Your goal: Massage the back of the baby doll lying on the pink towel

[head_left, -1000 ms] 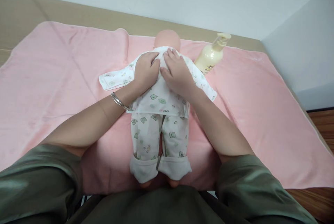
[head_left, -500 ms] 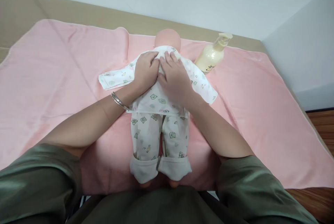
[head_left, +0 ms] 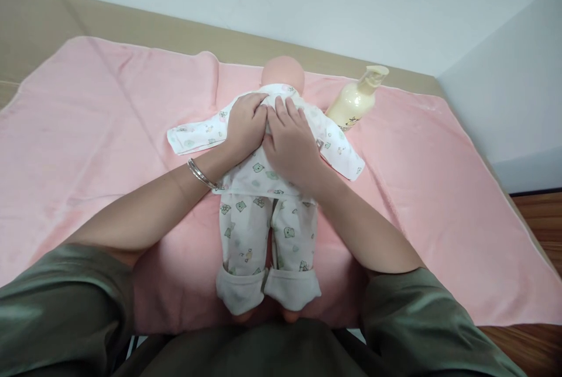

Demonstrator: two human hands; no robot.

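A baby doll [head_left: 281, 75] lies on the pink blanket [head_left: 132, 108], the rounded back of its bald head showing at the far end and its feet toward me. It wears a white printed top [head_left: 259, 172] and matching trousers [head_left: 246, 230] with turned-up cuffs. My left hand [head_left: 248, 125] rests flat on the left side of the doll's upper back, its fingers extended. Beside it my right hand [head_left: 290, 140] lies on the right side, fingers spread a little. The hands almost meet in the middle. Neither grips anything.
A pale yellow pump bottle [head_left: 353, 102] stands on the blanket, just beyond the doll's right-hand sleeve. Behind the blanket runs the tan table edge [head_left: 175, 28] against a white wall [head_left: 307, 2]. Brown wooden flooring [head_left: 540, 219] shows at the right.
My right hand has slid slightly down and left on the doll's back. My left hand stays in place on it. The whole view has shifted slightly.
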